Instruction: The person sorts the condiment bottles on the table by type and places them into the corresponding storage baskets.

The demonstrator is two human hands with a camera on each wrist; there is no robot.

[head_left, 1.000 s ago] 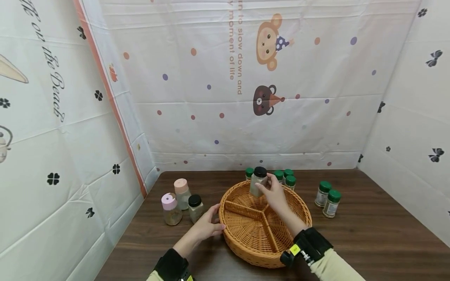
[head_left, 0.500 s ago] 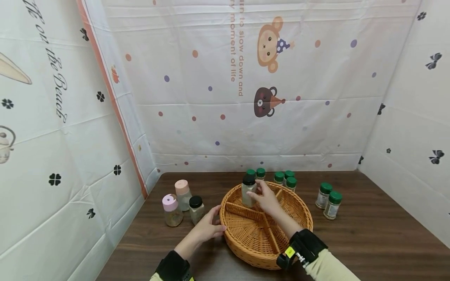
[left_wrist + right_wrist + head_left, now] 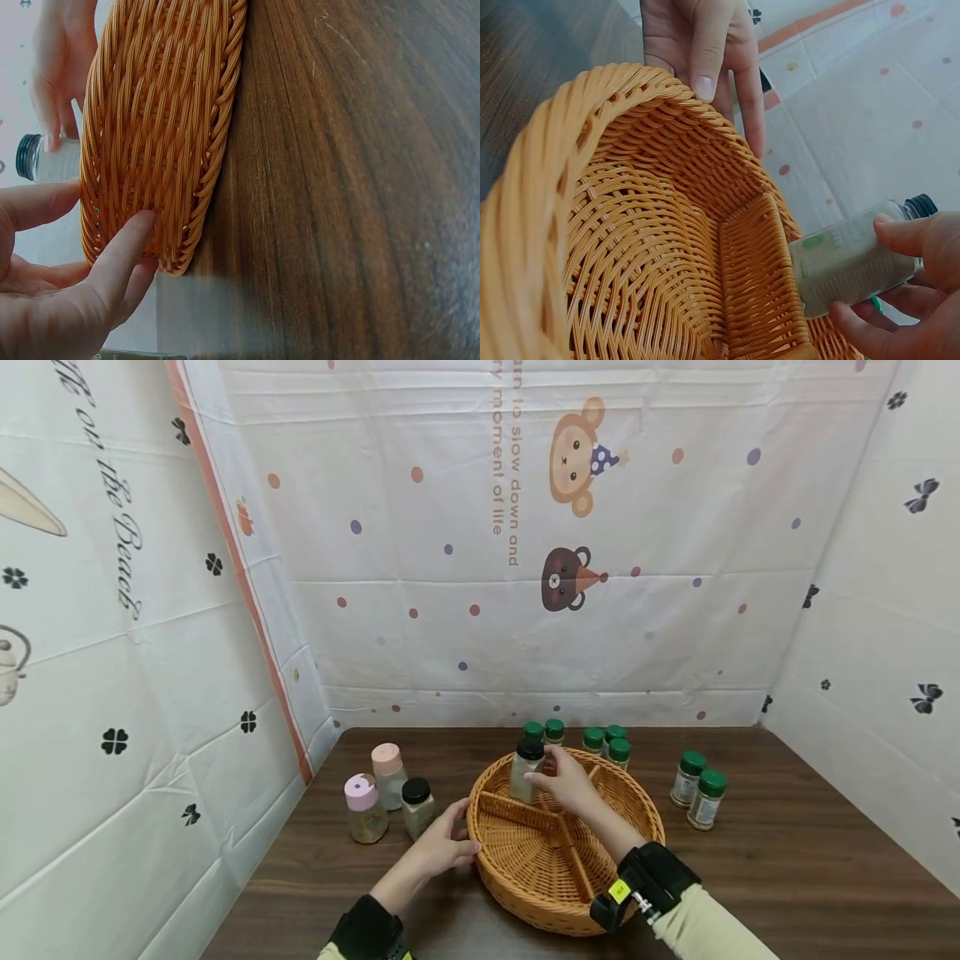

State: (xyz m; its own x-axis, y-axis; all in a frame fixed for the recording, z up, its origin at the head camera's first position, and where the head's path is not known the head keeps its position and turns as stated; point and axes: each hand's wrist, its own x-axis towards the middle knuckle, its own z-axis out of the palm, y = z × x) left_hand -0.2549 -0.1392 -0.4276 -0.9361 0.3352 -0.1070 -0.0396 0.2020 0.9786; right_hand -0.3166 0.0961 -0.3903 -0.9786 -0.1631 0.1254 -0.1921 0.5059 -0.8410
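My right hand (image 3: 567, 787) pinches a clear spice jar (image 3: 524, 782) with a black lid, upright between thumb and fingers. The jar is over the back compartment of a round wicker basket (image 3: 525, 907), behind the left divider (image 3: 517, 811). In the right wrist view the jar's (image 3: 847, 259) lower end sits beside that woven divider (image 3: 757, 274). My left hand (image 3: 446, 844) lies along the basket's left side, its fairly straight fingers (image 3: 124, 247) touching the outer wall (image 3: 161, 112).
Left of the basket stand a pink-lidded jar (image 3: 388, 779), a lilac-lidded jar (image 3: 366, 814) and another black-lidded jar (image 3: 418, 810). Several green-lidded jars (image 3: 618, 752) line the basket's far side. Two more green-lidded jars (image 3: 706, 802) are on the wooden table (image 3: 787, 860) at right.
My right hand has carried the black-lidded jar leftward and down into the back compartment area, uncovering a green-lidded jar behind. My left hand has stayed at the basket's side.
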